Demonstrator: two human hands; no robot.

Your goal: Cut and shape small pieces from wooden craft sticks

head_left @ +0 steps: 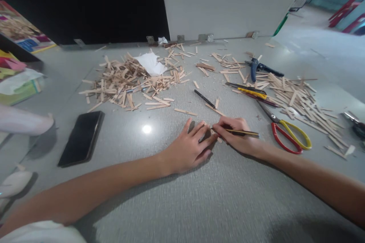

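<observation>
My right hand (235, 133) is closed around a black and yellow pencil (246, 133), its writing end low at the fingertips. Partly under those fingertips lies a small piece of wooden stick (219, 140), mostly covered by both hands. My left hand (192, 146) rests flat on the surface with its fingers spread, the fingertips touching the same spot; whether they press on the wood cannot be made out. Just beyond the hands are a black pen (204, 98), a loose wooden stick (185, 112) and another stick (215, 109) slanting towards my right hand.
Heaped wooden sticks (114, 79) with white tissue (151, 63) lie back left, more sticks (305, 102) at right. Scissors (288, 134), a yellow-black cutter (248, 90) and blue-handled pliers (253, 69) lie right. A phone (81, 138) is left; another person's limb (25, 120) shows beyond it.
</observation>
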